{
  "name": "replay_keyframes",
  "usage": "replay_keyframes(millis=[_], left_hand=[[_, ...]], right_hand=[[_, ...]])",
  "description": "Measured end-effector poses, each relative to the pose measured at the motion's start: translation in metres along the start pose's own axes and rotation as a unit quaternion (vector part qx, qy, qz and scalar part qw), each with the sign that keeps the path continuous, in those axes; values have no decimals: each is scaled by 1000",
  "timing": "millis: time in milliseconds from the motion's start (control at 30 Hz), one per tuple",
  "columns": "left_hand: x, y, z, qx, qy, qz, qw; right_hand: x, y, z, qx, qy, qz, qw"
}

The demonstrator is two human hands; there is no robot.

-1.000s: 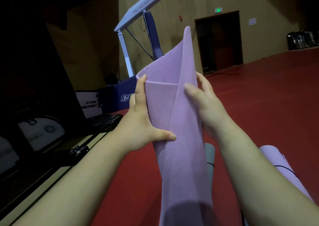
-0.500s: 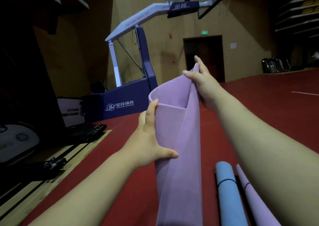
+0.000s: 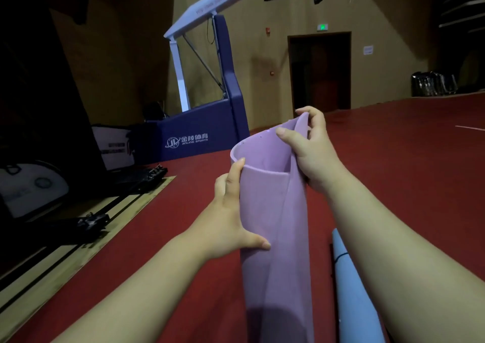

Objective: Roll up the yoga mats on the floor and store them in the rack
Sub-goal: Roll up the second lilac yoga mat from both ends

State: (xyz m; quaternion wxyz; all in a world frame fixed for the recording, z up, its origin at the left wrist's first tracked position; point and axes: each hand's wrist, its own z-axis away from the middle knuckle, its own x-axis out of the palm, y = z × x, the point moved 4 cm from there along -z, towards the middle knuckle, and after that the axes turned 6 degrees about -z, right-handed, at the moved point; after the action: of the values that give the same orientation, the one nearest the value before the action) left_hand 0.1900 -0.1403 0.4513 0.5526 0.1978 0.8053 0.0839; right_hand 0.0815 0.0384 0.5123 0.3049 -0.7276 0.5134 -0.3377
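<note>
— Purple mat (image 3: 275, 224) status?
— Held upright at centre, loosely rolled, lower end out of frame. Its left side is clasped by the left grip (image 3: 228, 216), thumb laid across the front.
— Right grip (image 3: 312, 154)?
— Closed on the top edge; the outer flap is pinched. Blue mat (image 3: 351, 290), rolled, is seen lying on the red floor (image 3: 393, 172), near right.

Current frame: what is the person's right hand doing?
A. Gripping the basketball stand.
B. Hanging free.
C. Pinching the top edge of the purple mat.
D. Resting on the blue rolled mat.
C: the right hand pinches the upper edge of the purple mat between thumb and fingers, while the left hand holds its side; the blue mat lies on the floor untouched.
</note>
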Motion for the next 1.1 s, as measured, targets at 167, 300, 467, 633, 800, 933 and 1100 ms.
replay_keyframes(millis=[167,300,467,633,800,933,1100], left_hand=[[38,-39,18,-21,-26,34,999],[60,-61,22,-27,-13,80,996],[87,-75,21,-50,-3,111,993],[111,-97,26,-61,8,204,977],[115,-100,26,-73,1,270,960],[113,-96,27,-85,19,280,956],[106,-91,22,-120,77,261,955]], right_hand=[[8,65,49,8,32,53,998],[7,86,75,8,44,83,996],[3,111,96,20,16,121,992],[6,146,110,61,-30,133,989],[-9,155,101,92,20,88,992],[-13,157,94,109,3,63,992],[-7,155,95,144,-22,10,989]])
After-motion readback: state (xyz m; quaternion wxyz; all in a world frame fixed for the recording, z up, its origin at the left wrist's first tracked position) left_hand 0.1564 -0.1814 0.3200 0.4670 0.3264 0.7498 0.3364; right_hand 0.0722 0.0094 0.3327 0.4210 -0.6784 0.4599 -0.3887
